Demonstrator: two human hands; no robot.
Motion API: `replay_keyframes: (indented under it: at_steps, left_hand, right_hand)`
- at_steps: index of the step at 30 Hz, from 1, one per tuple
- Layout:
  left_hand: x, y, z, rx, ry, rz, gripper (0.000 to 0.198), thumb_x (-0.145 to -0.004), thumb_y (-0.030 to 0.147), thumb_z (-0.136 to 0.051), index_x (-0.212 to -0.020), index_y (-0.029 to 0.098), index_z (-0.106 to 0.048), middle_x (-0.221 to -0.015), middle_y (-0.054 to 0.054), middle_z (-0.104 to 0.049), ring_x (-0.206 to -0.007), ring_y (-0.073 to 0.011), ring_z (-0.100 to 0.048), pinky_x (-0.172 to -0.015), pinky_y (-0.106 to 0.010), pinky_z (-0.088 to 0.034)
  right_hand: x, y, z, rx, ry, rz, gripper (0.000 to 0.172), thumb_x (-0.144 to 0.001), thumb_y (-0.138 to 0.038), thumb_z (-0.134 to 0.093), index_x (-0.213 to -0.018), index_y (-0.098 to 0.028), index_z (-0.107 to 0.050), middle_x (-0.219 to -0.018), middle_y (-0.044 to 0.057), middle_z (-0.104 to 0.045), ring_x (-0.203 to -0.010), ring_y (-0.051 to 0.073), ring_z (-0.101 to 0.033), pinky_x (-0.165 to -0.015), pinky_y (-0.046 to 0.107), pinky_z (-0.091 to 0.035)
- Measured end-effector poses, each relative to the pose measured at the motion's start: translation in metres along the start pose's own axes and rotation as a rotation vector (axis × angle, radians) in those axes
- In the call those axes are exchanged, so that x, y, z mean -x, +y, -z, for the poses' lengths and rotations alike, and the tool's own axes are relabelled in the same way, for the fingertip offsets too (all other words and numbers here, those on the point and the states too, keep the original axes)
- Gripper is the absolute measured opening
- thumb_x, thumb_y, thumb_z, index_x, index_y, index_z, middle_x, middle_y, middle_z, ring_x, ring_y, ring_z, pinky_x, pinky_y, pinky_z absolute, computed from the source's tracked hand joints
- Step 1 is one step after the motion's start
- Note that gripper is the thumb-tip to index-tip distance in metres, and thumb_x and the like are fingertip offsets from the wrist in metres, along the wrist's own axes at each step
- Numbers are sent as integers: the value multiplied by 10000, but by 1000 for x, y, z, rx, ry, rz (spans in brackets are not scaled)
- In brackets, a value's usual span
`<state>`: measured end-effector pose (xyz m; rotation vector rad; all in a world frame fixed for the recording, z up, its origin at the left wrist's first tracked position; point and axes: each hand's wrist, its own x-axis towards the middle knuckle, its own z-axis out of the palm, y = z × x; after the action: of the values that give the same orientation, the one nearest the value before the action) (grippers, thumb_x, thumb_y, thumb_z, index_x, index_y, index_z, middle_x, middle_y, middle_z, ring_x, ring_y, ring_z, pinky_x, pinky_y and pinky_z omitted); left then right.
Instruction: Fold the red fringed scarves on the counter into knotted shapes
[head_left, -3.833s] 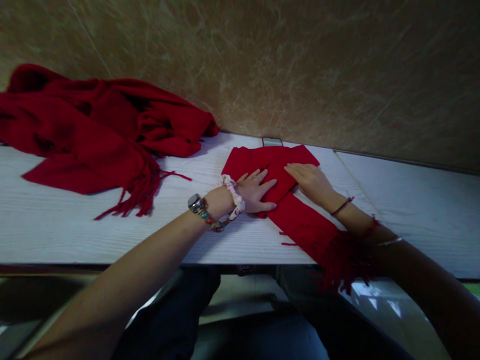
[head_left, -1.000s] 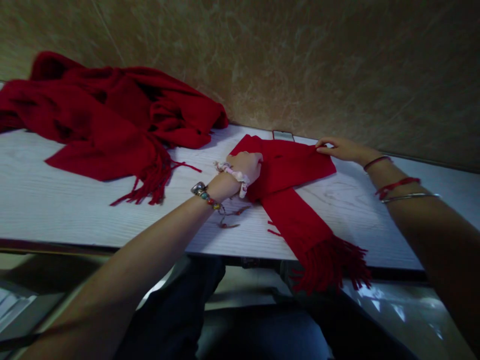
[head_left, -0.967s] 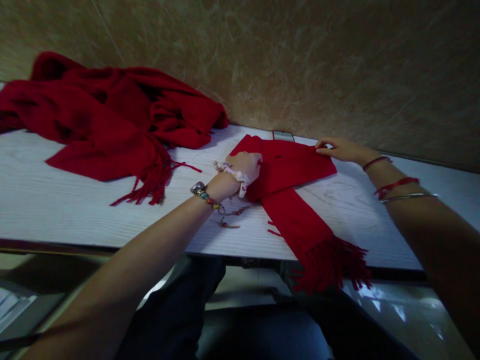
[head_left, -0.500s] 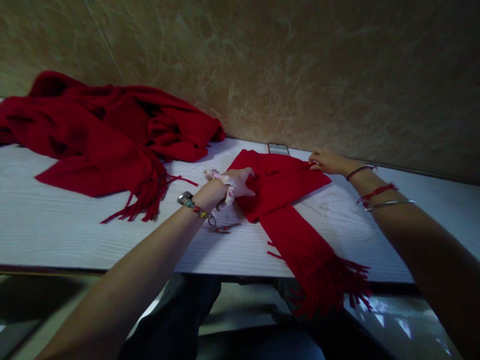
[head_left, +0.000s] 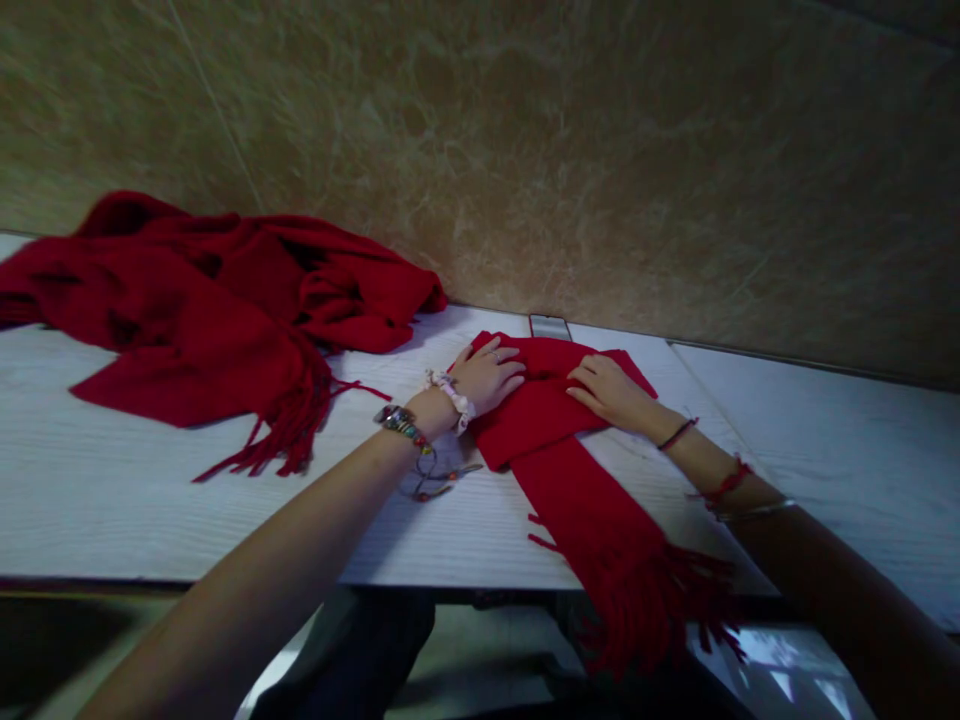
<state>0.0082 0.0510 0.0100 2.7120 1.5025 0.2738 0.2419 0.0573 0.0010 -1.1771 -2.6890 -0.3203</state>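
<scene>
A red scarf (head_left: pixel 581 490) lies partly folded in front of me, its fringed end hanging over the table's near edge. On the left part of the folded section rests my left hand (head_left: pixel 489 376), fingers spread flat on the cloth. My right hand (head_left: pixel 611 392) lies on the right part of the same fold, fingers stretched out and pointing left. Both palms face down, and neither hand grips the fabric. The cloth directly under the hands is hidden.
A heap of red scarves (head_left: pixel 210 310) with loose fringe lies to the left on the white wood-grain table (head_left: pixel 315 525). Behind the folded scarf, a phone (head_left: pixel 550 327) lies near the wall. The marble-patterned wall (head_left: pixel 480 180) borders the table's far side.
My right hand has moved left from the fold's right corner and now lies flat on the cloth. My left hand has shifted onto the top of the fold. The camera view has tilted up slightly.
</scene>
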Motion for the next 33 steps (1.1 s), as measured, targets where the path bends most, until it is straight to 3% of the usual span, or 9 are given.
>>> replay_keyframes:
  at_steps: [4,7,10,13,18,24,28,31,33]
  left_hand:
    - [11,6,3,-23,-75,26,449,-891,495,-308,-1270,291,-436,-1368,-29,-379,-1298,-315,-229,-967,-559,-272]
    - [21,18,9,20,-177,25,653,-777,655,-389,-1336,323,-330,-1414,-60,-293,-1317,-353,-144,-979,-601,-201]
    - [22,25,12,55,-302,68,924,-638,760,-452,-1397,320,-162,-1467,-73,-151,-1326,-383,-19,-986,-636,-96]
    - [19,25,9,56,-330,102,1049,-594,779,-467,-1416,260,-73,-1479,-79,-69,-1326,-378,49,-999,-626,-43]
    - [20,20,6,82,-308,99,1037,-626,787,-408,-1420,227,-45,-1480,-74,-4,-1329,-352,78,-1017,-598,-27]
    - [22,21,8,83,-312,136,894,-698,766,-334,-1411,270,-124,-1478,-82,35,-1333,-337,76,-1023,-583,-41]
    - [14,11,7,132,-159,256,691,-826,650,-254,-1403,279,-168,-1477,-97,-71,-1329,-358,-88,-1012,-540,-212]
    - [7,-7,10,172,-13,363,601,-888,484,-343,-1398,207,-190,-1327,-139,-410,-1180,-302,-433,-923,-416,-401]
    - [7,-19,13,163,46,340,532,-878,399,-443,-1352,210,-294,-1171,-95,-544,-1050,-249,-534,-853,-367,-461]
  right_hand:
    - [12,-3,3,14,14,16,301,-877,-347,-345,-916,-157,-574,-880,118,-545,-853,242,-469,-804,404,-411]
    - [18,-10,8,-40,14,24,280,-866,-359,-374,-941,-171,-568,-911,114,-543,-877,240,-478,-832,421,-415]
    - [23,-20,10,-92,72,-17,357,-852,-369,-403,-1124,-162,-507,-1106,144,-514,-1047,254,-461,-932,459,-371]
    - [30,-31,6,-104,52,-44,478,-864,-394,-369,-1304,-205,-363,-1331,137,-401,-1241,261,-340,-1012,511,-277]
    - [37,-38,1,-76,-107,-64,474,-905,-377,-249,-1374,-305,-248,-1458,47,-247,-1338,241,-175,-1044,528,-205]
    - [42,-37,3,-56,-85,-119,496,-900,-394,-264,-1385,-302,-223,-1474,38,-188,-1348,258,-99,-1042,556,-182]
    - [46,-26,7,-142,-79,-158,503,-895,-413,-265,-1377,-271,-258,-1463,60,-223,-1342,255,-136,-1043,537,-209]
    - [39,-1,16,-196,134,-272,517,-870,-406,-334,-1345,-201,-335,-1431,103,-298,-1326,239,-217,-1057,478,-234]
    - [31,22,20,-207,288,-498,536,-822,-369,-435,-1309,-151,-386,-1369,149,-391,-1278,266,-324,-1042,488,-257]
